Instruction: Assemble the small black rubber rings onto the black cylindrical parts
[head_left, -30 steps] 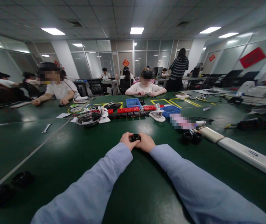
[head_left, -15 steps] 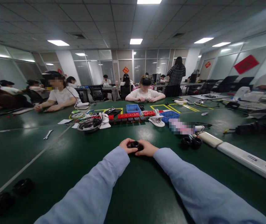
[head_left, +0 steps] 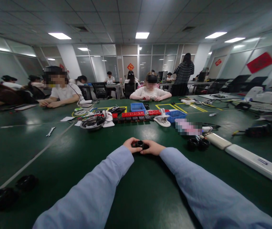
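Note:
Between my two hands, just above or on the green tabletop, is a small black round part (head_left: 140, 144) with a hole in its top. My left hand (head_left: 130, 144) is closed around its left side, the thumb lying along the front. From the right, my right hand (head_left: 153, 147) grips the same part, its thumb close to the left one. The fingers behind the part are mostly hidden. Similar glossy black round parts lie about: a larger one (head_left: 1, 198) and a smaller one (head_left: 26, 182) at the lower left, and a pair (head_left: 193, 143) to the right.
A wrench (head_left: 50, 131) lies on the left. Beyond my hands are a bowl of cables (head_left: 92, 124), a red-and-black power strip (head_left: 133, 115), a white clamp (head_left: 162, 118) and blue trays (head_left: 175, 115). A long white device (head_left: 257, 163) lies at right. Several people sit around.
The whole view has shifted slightly as my head moved. Both hands stay on the black round part, with little visible change in their hold.

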A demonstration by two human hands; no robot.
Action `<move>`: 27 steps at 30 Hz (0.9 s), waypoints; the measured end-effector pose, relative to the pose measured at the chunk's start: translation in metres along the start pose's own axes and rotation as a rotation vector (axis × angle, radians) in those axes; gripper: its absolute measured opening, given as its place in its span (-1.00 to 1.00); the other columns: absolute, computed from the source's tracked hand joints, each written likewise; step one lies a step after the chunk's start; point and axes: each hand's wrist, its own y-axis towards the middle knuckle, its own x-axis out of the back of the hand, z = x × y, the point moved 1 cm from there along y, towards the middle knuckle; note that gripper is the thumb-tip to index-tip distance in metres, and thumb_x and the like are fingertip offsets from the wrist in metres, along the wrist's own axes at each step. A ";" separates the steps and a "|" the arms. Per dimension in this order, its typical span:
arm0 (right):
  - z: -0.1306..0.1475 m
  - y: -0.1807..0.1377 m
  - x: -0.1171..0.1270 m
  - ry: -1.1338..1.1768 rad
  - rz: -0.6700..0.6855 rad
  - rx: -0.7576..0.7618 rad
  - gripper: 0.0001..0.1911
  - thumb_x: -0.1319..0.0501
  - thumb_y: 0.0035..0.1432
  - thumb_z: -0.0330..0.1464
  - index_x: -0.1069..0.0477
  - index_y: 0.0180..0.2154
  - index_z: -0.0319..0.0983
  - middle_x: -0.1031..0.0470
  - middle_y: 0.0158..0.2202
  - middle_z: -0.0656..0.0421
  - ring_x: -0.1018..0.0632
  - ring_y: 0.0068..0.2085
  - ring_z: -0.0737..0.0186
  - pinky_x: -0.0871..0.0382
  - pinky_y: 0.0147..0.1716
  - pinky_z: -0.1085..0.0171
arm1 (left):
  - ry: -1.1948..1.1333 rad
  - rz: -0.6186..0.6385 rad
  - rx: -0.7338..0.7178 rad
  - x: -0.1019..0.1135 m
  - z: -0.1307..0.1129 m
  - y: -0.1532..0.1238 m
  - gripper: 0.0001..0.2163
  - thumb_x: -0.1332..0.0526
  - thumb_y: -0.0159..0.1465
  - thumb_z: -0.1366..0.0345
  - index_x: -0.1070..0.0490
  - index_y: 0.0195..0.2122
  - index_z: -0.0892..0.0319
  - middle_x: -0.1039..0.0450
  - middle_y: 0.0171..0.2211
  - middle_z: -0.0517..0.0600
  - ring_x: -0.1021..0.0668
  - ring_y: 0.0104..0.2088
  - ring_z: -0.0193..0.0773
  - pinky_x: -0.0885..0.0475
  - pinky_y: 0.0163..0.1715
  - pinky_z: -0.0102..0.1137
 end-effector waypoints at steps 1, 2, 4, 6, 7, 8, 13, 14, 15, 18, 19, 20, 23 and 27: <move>0.000 0.000 0.000 0.002 -0.003 0.000 -0.56 -0.26 -0.22 -0.37 -0.31 -0.19 -0.30 -0.43 -0.27 0.16 -0.43 -0.24 0.23 -0.26 -0.19 0.23 | -0.001 -0.002 0.002 0.000 0.000 0.000 -0.60 -0.34 -0.19 0.26 -0.34 -0.31 0.26 -0.37 -0.47 -0.06 -0.37 -0.47 -0.38 -0.26 -0.47 -0.48; -0.001 0.000 0.000 0.001 -0.005 0.000 -0.55 -0.26 -0.22 -0.37 -0.31 -0.19 -0.31 -0.43 -0.27 0.16 -0.43 -0.24 0.23 -0.26 -0.19 0.23 | -0.002 -0.002 0.007 0.000 0.000 0.000 -0.60 -0.34 -0.19 0.27 -0.34 -0.30 0.26 -0.37 -0.47 -0.06 -0.37 -0.47 -0.38 -0.26 -0.47 -0.48; -0.001 0.000 -0.001 -0.007 -0.008 -0.005 -0.54 -0.26 -0.22 -0.36 -0.31 -0.18 -0.30 -0.43 -0.27 0.16 -0.43 -0.23 0.23 -0.25 -0.20 0.24 | -0.008 -0.001 0.013 -0.001 0.000 0.000 -0.60 -0.34 -0.19 0.27 -0.34 -0.30 0.27 -0.36 -0.47 -0.06 -0.37 -0.47 -0.38 -0.26 -0.47 -0.48; 0.000 0.000 -0.001 -0.009 -0.012 -0.016 -0.54 -0.26 -0.22 -0.35 -0.30 -0.18 -0.30 -0.43 -0.27 0.16 -0.42 -0.24 0.24 -0.26 -0.22 0.25 | -0.018 0.001 0.008 -0.001 0.002 0.001 -0.60 -0.34 -0.19 0.28 -0.33 -0.30 0.27 -0.36 -0.47 -0.05 -0.37 -0.47 -0.38 -0.27 -0.46 -0.47; 0.000 0.000 -0.001 -0.011 -0.018 -0.024 -0.55 -0.26 -0.22 -0.34 -0.30 -0.19 -0.30 -0.43 -0.28 0.17 -0.42 -0.26 0.24 -0.26 -0.24 0.26 | -0.021 0.005 0.005 0.000 0.002 0.001 -0.60 -0.34 -0.19 0.28 -0.33 -0.30 0.27 -0.36 -0.46 -0.05 -0.37 -0.46 -0.38 -0.27 -0.45 -0.47; 0.001 0.000 -0.001 -0.019 -0.027 -0.031 -0.56 -0.26 -0.22 -0.34 -0.30 -0.21 -0.31 -0.42 -0.31 0.18 -0.42 -0.28 0.25 -0.26 -0.27 0.27 | -0.021 0.006 0.002 0.000 0.003 0.001 -0.60 -0.34 -0.19 0.28 -0.33 -0.30 0.27 -0.36 -0.46 -0.05 -0.37 -0.46 -0.38 -0.28 -0.45 -0.47; 0.002 0.002 -0.007 -0.298 -0.228 -0.116 -0.61 -0.28 -0.29 -0.27 -0.28 -0.36 -0.31 -0.37 -0.45 0.21 -0.39 -0.40 0.28 -0.21 -0.45 0.34 | 0.103 -0.083 0.049 -0.003 -0.010 -0.003 -0.61 -0.33 -0.20 0.24 -0.34 -0.33 0.26 -0.34 -0.47 -0.04 -0.38 -0.44 -0.32 -0.29 -0.46 -0.44; 0.003 0.003 -0.009 -0.394 -0.295 -0.146 -0.61 -0.28 -0.29 -0.25 -0.27 -0.37 -0.30 -0.36 -0.45 0.20 -0.38 -0.40 0.28 -0.19 -0.47 0.35 | 0.150 -0.133 0.067 -0.005 -0.015 -0.005 -0.61 -0.33 -0.20 0.23 -0.35 -0.34 0.26 -0.33 -0.46 -0.03 -0.38 -0.44 -0.31 -0.29 -0.45 -0.43; 0.003 0.003 -0.012 -0.491 -0.363 -0.177 -0.62 -0.26 -0.27 -0.22 -0.26 -0.38 -0.29 -0.36 -0.44 0.18 -0.38 -0.41 0.27 -0.17 -0.48 0.35 | 0.192 -0.181 0.086 -0.006 -0.019 -0.006 -0.61 -0.33 -0.20 0.22 -0.35 -0.34 0.27 -0.33 -0.44 -0.02 -0.38 -0.44 -0.31 -0.30 -0.44 -0.42; 0.008 0.004 -0.022 -0.707 -0.491 -0.250 -0.66 -0.19 -0.16 -0.19 -0.24 -0.37 -0.28 -0.37 -0.41 0.12 -0.39 -0.39 0.23 -0.15 -0.47 0.33 | 0.252 -0.273 0.105 -0.009 -0.026 -0.008 -0.62 -0.32 -0.19 0.24 -0.34 -0.35 0.28 -0.32 -0.39 0.01 -0.38 -0.42 -0.30 -0.32 -0.41 -0.41; 0.009 0.003 -0.024 -0.735 -0.504 -0.259 -0.66 -0.18 -0.14 -0.18 -0.24 -0.35 -0.28 -0.37 -0.39 0.10 -0.40 -0.38 0.22 -0.16 -0.45 0.32 | 0.246 -0.274 0.096 -0.009 -0.025 -0.008 -0.63 -0.32 -0.19 0.25 -0.34 -0.35 0.28 -0.32 -0.38 0.01 -0.38 -0.41 -0.30 -0.32 -0.40 -0.41; 0.010 0.003 -0.025 -0.740 -0.504 -0.252 -0.64 -0.17 -0.13 -0.17 -0.25 -0.34 -0.28 -0.38 -0.38 0.09 -0.40 -0.36 0.20 -0.17 -0.43 0.31 | 0.226 -0.261 0.082 -0.009 -0.023 -0.007 -0.63 -0.32 -0.19 0.26 -0.34 -0.34 0.28 -0.33 -0.38 0.01 -0.38 -0.41 -0.30 -0.32 -0.40 -0.41; 0.010 0.001 -0.022 -0.646 -0.449 -0.146 -0.50 -0.21 -0.19 -0.13 -0.24 -0.21 -0.26 -0.39 -0.29 0.09 -0.41 -0.26 0.17 -0.20 -0.33 0.27 | 0.127 -0.180 0.030 -0.007 -0.011 -0.003 -0.63 -0.32 -0.18 0.27 -0.33 -0.33 0.26 -0.34 -0.40 -0.01 -0.38 -0.41 -0.31 -0.31 -0.40 -0.42; 0.003 0.000 -0.009 -0.435 -0.278 -0.002 -0.44 -0.26 -0.23 -0.19 -0.25 -0.13 -0.21 -0.39 -0.20 0.14 -0.40 -0.19 0.17 -0.21 -0.23 0.22 | 0.048 -0.109 -0.035 -0.004 0.001 0.001 -0.63 -0.32 -0.18 0.25 -0.34 -0.33 0.26 -0.36 -0.44 -0.03 -0.37 -0.43 -0.33 -0.29 -0.40 -0.42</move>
